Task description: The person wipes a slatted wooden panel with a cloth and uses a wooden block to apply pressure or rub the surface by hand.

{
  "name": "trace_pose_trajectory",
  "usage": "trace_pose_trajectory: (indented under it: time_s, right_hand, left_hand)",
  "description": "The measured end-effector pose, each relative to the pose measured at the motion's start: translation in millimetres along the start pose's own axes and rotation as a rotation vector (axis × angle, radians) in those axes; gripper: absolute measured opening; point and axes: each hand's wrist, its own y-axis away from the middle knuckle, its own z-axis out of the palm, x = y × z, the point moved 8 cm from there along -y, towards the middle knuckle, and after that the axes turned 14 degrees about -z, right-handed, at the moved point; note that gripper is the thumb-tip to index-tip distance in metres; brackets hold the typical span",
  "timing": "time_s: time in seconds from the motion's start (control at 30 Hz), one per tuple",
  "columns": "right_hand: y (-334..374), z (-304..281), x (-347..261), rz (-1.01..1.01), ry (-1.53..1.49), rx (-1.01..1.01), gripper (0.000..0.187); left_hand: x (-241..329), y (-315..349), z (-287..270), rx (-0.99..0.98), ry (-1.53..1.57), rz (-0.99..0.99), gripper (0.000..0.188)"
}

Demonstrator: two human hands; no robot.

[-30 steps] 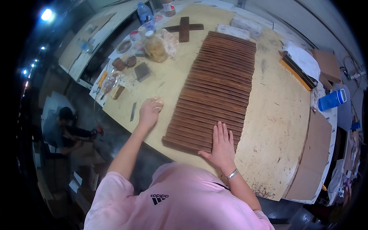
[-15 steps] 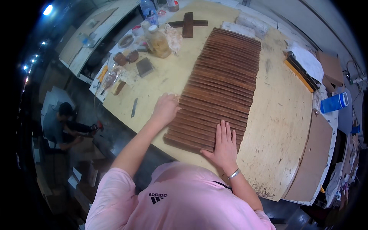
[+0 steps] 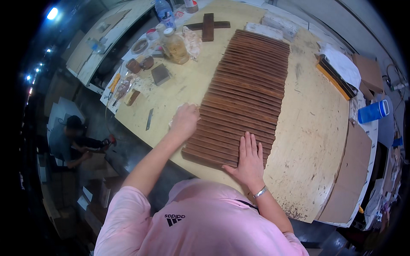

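A dark brown ribbed wood panel (image 3: 245,87), made up of several parallel slats, lies lengthwise on the pale worktable (image 3: 311,128). At its left edge, toward the near end, my left hand (image 3: 186,120) is closed around a pale cloth (image 3: 173,121). Only a little of that cloth shows beside the fingers. My right hand (image 3: 249,164) rests flat on the near end of the panel, fingers stretched out and the thumb spread at the front edge.
A jar of yellowish liquid (image 3: 175,48), a grey block (image 3: 161,74), a thin blade (image 3: 149,119) and crossed wood strips (image 3: 208,27) lie left and far. A blue jug (image 3: 373,112) stands right. A person (image 3: 74,141) works at the lower left.
My left hand has turned and shifted slightly against the panel's left edge, and more of the pale cloth shows on its left. My right hand stays in place on the panel.
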Motion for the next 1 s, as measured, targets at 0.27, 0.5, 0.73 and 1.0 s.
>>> trace_pose_trajectory:
  time_s: [0.27, 0.5, 0.73, 1.0]
  right_hand:
    - [2.5, 0.9, 2.7, 0.005, -0.01, -0.006, 0.121]
    - [-1.1, -0.9, -1.9, 0.017, 0.001, 0.001, 0.122]
    - [-4.0, -1.6, -7.6, 0.043, 0.022, 0.002, 0.119]
    - [-1.8, 0.3, -8.7, 0.013, 0.109, 0.08, 0.125]
  left_hand:
    - [48.3, 18.5, -61.3, 0.213, 0.334, 0.146, 0.013]
    - [-47.5, 20.5, -20.6, 0.086, 0.238, -0.232, 0.032]
    - [-190.4, 40.3, -11.7, 0.241, 0.365, -0.556, 0.031]
    - [-434.2, 26.3, -11.3, 0.463, 0.302, -0.973, 0.028]
